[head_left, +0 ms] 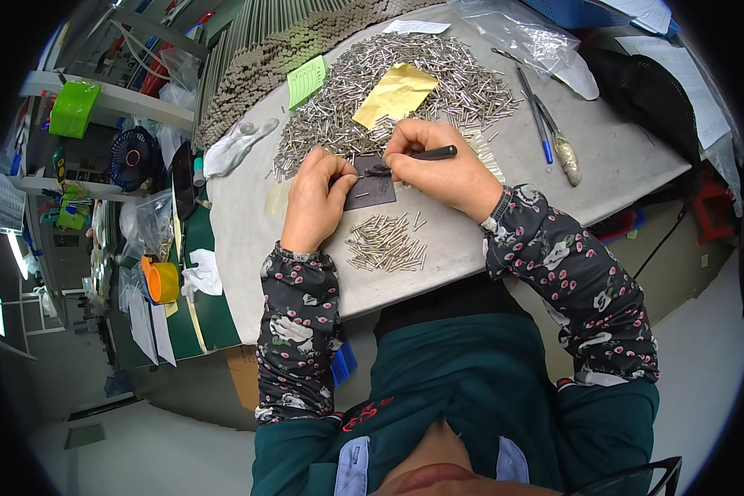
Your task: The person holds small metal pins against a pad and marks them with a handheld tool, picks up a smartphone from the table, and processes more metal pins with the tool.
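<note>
My left hand [316, 197] is closed in a pinch at the left edge of a small dark pad [379, 195], and what looks like a small metal pin pokes from its fingertips. Over the pad's right side, my right hand [445, 165] grips a black pen-shaped tool [435, 154]; its dark front end points toward the left fingertips. One loose metal pin [362, 195] lies on the pad. Just in front sits a small pile of metal pins [385, 242]. Behind both hands spreads a much larger heap of similar pins [339, 112].
A yellow paper [395, 93] and a green note [307, 81] rest on the heap. Bundled rods [248, 91] are stacked behind left. A white glove [238, 147] lies at the grey table's [603, 157] left; a blue pen [544, 149] and a tape-wrapped tool [567, 157] lie right.
</note>
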Tool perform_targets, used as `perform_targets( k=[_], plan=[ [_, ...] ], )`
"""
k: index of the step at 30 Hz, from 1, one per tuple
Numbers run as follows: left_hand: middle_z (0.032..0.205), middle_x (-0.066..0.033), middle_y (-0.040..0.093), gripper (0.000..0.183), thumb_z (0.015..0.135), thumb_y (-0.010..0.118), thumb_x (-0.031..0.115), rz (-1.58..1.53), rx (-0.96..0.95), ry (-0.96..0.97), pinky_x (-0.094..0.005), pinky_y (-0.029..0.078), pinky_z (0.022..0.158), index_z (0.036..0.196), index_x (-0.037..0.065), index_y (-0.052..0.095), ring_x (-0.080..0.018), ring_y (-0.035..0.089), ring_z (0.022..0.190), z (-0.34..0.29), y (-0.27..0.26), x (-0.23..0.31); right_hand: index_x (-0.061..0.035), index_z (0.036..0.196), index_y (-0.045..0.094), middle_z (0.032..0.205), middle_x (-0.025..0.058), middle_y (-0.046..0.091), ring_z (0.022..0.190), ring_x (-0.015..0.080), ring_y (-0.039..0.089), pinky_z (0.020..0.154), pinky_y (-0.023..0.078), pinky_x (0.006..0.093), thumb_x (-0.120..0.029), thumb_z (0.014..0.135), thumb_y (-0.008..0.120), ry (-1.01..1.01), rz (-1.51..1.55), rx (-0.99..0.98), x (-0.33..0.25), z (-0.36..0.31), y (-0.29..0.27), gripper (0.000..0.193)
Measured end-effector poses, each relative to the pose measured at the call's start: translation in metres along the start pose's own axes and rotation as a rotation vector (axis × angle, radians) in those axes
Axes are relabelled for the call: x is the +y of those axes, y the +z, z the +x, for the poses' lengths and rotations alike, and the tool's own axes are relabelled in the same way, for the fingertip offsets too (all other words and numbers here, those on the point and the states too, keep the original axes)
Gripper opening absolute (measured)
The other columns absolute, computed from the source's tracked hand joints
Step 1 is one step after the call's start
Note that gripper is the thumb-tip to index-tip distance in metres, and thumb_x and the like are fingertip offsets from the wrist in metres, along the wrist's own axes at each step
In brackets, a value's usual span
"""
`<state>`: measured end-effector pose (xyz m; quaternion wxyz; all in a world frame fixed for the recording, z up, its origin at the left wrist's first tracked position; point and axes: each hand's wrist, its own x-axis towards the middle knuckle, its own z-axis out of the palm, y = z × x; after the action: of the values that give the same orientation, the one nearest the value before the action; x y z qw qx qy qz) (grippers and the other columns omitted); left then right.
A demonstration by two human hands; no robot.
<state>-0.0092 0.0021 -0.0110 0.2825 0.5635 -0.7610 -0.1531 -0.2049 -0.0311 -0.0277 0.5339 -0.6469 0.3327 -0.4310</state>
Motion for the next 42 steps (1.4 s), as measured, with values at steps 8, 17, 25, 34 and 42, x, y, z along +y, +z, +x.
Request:
perform_targets(
  k=[8,17,25,34,42],
  plan=[
    [0.078,-0.0103,0.051,0.005,0.075,0.061,0.000,-0.005,-0.004,-0.002,-0.0333,0.043,0.065,0.078,-0.001,0.058,-0.0256,0.054,0.073,0.001,-0.001,0.002,-0.0002,0.077,0.058,0.067,0.0019,0.060,0.061,0.0067,0.056,0.056,0.044,0.0208,-0.008,0.079,0.058,0.005,0.000,-0.002,0.000,0.001,0.000,0.008],
    [0.077,-0.0102,0.050,0.005,0.075,0.061,0.000,0.006,0.001,0.000,-0.0336,0.044,0.064,0.077,0.000,0.058,-0.0260,0.054,0.072,0.000,-0.002,0.003,0.0000,0.077,0.058,0.068,0.0026,0.060,0.062,0.0068,0.057,0.056,0.044,0.0207,-0.009,0.079,0.059,-0.020,0.001,-0.025,-0.002,0.000,0.001,0.009],
    [0.077,-0.0090,0.050,0.011,0.069,0.066,0.001,-0.059,-0.157,0.142,-0.0339,0.043,0.064,0.076,0.001,0.057,-0.0258,0.054,0.073,-0.012,-0.018,0.017,-0.0007,0.079,0.057,0.068,0.0011,0.058,0.062,0.0063,0.056,0.057,0.044,0.0203,-0.008,0.080,0.058,0.018,0.018,-0.041,-0.003,0.001,0.002,0.008],
    [0.078,-0.0070,0.051,0.009,0.073,0.065,0.000,-0.102,0.027,-0.052,-0.0288,0.044,0.061,0.081,0.000,0.062,-0.0189,0.054,0.069,-0.009,-0.023,0.014,0.0007,0.076,0.059,0.065,0.0024,0.059,0.060,0.0067,0.052,0.055,0.042,0.0231,-0.011,0.074,0.058,0.038,0.063,-0.002,-0.010,0.000,0.007,0.012],
    [0.080,-0.0070,0.051,0.017,0.067,0.071,0.005,-0.016,-0.230,0.248,-0.0301,0.041,0.071,0.077,0.002,0.057,-0.0235,0.051,0.079,-0.009,-0.029,0.016,0.0007,0.077,0.059,0.065,0.0026,0.059,0.059,0.0068,0.052,0.054,0.042,0.0230,-0.011,0.075,0.058,0.038,0.058,-0.016,-0.011,0.000,0.007,0.012]
  ],
)
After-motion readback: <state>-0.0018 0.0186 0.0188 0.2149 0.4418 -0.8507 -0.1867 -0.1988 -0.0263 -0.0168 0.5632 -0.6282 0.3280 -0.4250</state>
